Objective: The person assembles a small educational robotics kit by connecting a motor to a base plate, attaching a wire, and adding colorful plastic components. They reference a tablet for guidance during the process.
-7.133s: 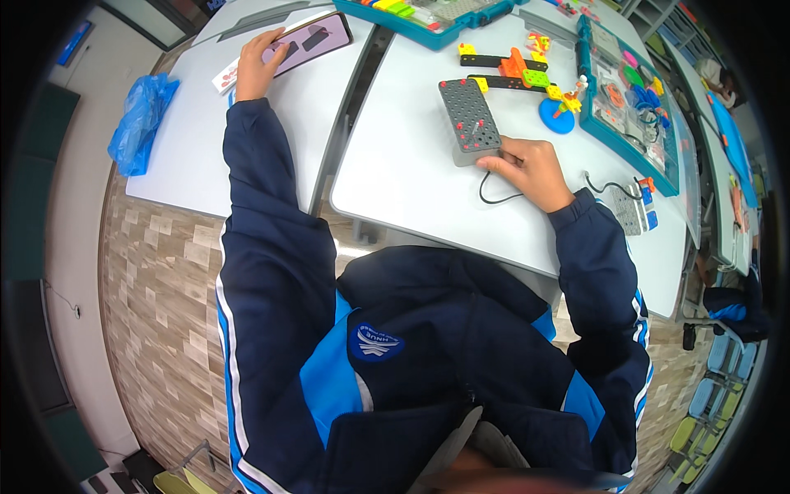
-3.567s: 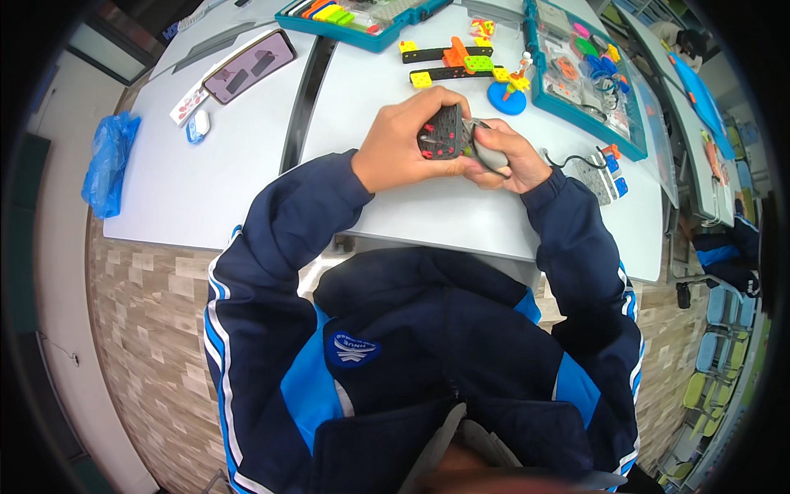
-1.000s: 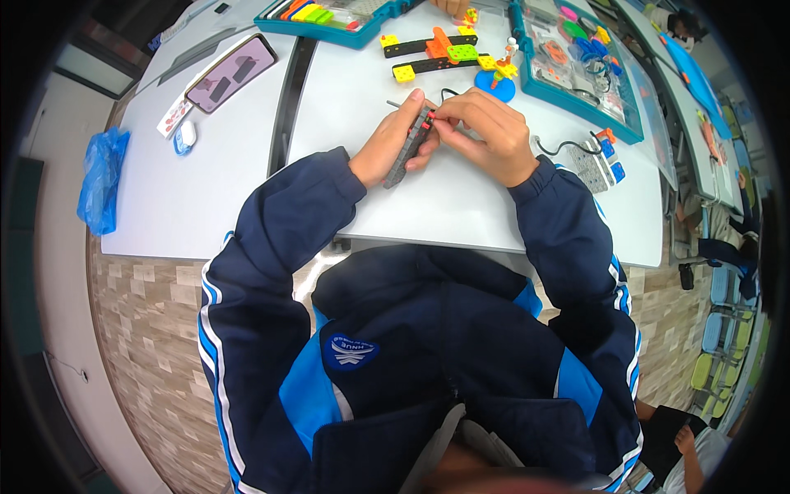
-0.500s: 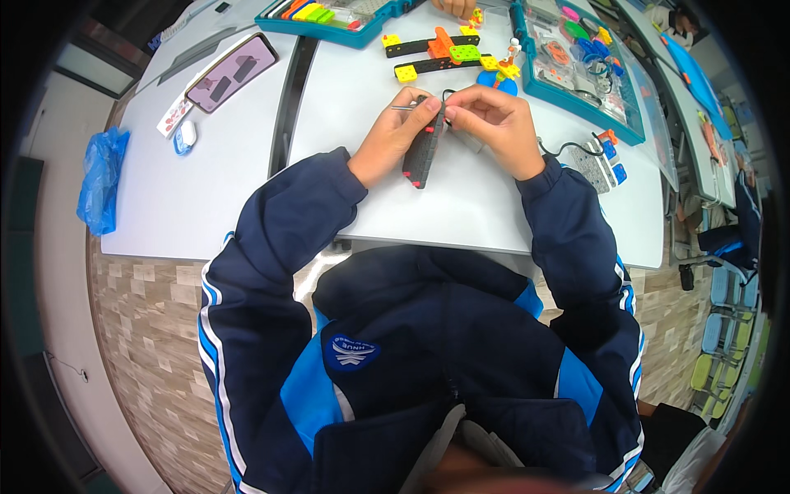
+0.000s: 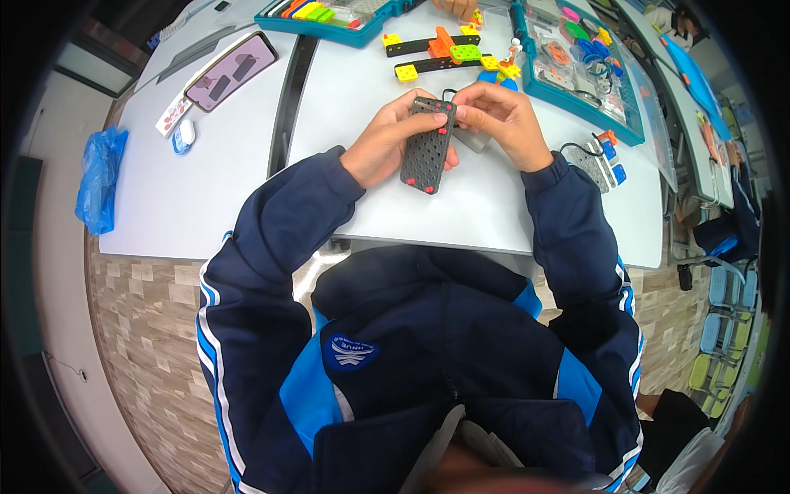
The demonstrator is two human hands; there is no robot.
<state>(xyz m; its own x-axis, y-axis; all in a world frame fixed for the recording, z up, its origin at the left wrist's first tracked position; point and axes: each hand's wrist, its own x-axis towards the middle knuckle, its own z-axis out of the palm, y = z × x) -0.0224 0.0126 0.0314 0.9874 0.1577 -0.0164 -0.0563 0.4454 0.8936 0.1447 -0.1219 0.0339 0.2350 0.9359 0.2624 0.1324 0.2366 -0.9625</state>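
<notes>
My left hand (image 5: 385, 140) is closed around a black perforated building plate (image 5: 425, 152), its thumb lying across the upper part. Small red pegs stick out near the plate's corners and along its top. The plate's holed face is turned up toward me, above the white table. At its upper right corner my right hand (image 5: 504, 119) is closed in a pinch; the fingertips hide what they hold. A thin black loop (image 5: 448, 93) shows beside those fingertips. Under the right hand, a grey piece (image 5: 475, 138) is partly covered.
A phone (image 5: 232, 72) showing a picture of parts leans at the left, near a white earbud case (image 5: 184, 136). Beyond my hands lie a built model (image 5: 436, 53) and a teal parts case (image 5: 629, 123). A grey block with a cable (image 5: 594, 165) sits right. Another person's hand (image 5: 455, 8) is opposite.
The plate has turned from nearly edge-on to face up. My left thumb now lies over its face, and the metal rod that stuck out by the left hand no longer shows.
</notes>
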